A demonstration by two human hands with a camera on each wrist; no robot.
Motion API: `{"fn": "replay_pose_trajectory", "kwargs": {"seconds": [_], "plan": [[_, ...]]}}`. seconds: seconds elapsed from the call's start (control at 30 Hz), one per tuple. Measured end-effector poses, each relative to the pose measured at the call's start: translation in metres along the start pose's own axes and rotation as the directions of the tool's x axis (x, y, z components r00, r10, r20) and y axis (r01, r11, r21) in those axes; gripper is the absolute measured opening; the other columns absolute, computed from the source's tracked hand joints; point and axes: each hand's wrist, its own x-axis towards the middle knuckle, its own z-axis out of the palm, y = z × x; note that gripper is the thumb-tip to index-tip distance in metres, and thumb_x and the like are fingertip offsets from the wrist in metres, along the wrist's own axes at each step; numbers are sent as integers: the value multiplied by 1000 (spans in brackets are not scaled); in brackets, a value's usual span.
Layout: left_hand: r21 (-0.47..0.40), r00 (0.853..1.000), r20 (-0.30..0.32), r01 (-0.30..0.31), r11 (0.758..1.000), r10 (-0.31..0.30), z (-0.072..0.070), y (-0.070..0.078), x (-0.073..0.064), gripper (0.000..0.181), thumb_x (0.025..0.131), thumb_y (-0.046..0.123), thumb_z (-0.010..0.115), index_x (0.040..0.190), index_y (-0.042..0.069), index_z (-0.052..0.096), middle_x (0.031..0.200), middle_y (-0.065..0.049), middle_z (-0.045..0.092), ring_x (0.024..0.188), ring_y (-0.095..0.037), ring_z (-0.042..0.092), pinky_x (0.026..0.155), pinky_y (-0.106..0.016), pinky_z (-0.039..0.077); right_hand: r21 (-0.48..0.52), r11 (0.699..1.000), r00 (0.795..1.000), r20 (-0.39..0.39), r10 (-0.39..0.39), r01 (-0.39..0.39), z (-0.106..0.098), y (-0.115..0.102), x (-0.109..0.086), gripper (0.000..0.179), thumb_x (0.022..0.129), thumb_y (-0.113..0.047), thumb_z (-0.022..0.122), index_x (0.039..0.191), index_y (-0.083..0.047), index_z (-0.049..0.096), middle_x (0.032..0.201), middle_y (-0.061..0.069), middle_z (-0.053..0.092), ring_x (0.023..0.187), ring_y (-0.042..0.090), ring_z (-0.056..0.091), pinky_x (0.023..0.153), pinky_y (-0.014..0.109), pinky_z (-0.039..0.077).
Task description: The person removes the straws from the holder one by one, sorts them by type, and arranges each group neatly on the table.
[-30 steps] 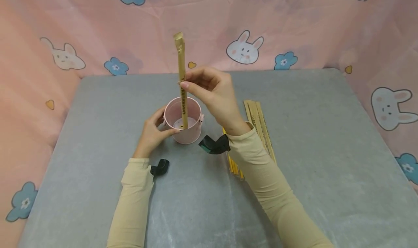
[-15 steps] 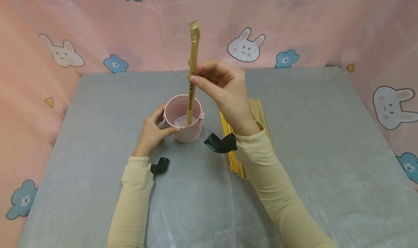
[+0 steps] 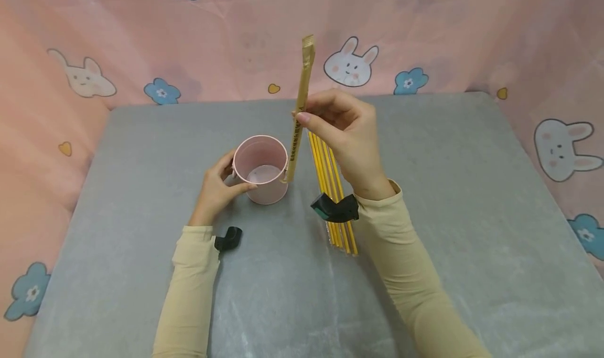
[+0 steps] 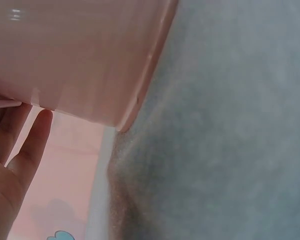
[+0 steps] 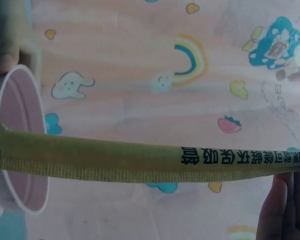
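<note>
A small pink bucket (image 3: 270, 194) stands on the grey table. My left hand (image 3: 218, 182) holds it, thumb along its near side and fingers at its left side. In the left wrist view fingers (image 4: 35, 140) touch the bucket wall (image 4: 75, 60). My right hand (image 3: 351, 138) pinches a drinking straw in a brown paper wrapper (image 3: 298, 132) between thumb and fingers, well above the table. Printed characters run along the wrapper (image 5: 115, 155) in the right wrist view. The straw is slightly tilted, its lower end just right of the bucket's rim in the head view.
Several thin yellow sticks (image 3: 336, 190) lie side by side under the right wrist, partly hidden by it. Black wrist cameras (image 3: 335, 207) jut from both sleeves. A pink patterned cloth (image 3: 226, 49) hangs behind the grey tabletop (image 3: 472, 190).
My right hand has moved to the right, bringing the wrapped straw out of the bucket. Brown wrapped straws beyond the right wrist have become hidden by the arm. The left hand stays on the bucket.
</note>
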Motion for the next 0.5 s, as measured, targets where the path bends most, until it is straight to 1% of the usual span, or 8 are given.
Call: {"fn": "replay_pose_trajectory", "kwargs": {"seconds": [0.1,0.3,0.37,0.5], "plan": [[-1,1000,-3,3,1000,-3,1,0,0,77,66,-12,78,135,-6,46,132,-21,51,114,-25,51,94,-25,40,-13,1000,1000,-14,4,-4,-10,-1,-3,11,80,13,65,91,14,64,82,6,68,76,20,65,73,32,54],[6,1000,-1,11,1000,-11,1,0,-1,77,66,-11,79,136,-5,46,133,-20,51,116,-25,50,97,-30,39,-36,999,998,-60,29,-31,-29,-6,-9,12,80,14,64,91,10,67,82,6,68,77,20,65,76,32,54],[12,1000,-2,13,1000,-13,1,0,-1,77,66,-11,79,136,-4,46,133,-19,51,118,-26,50,99,-32,39,-65,998,998,-68,18,-23,-36,-7,-10,10,81,12,65,91,11,67,82,7,69,77,21,65,76,32,55],[13,1000,-5,17,1000,-17,1,-1,0,77,66,-11,79,136,-4,46,133,-19,52,119,-26,50,100,-33,38,-77,997,996,-86,8,-15,-49,-9,-14,12,82,6,68,91,13,65,82,9,69,77,22,65,75,34,55]]}}
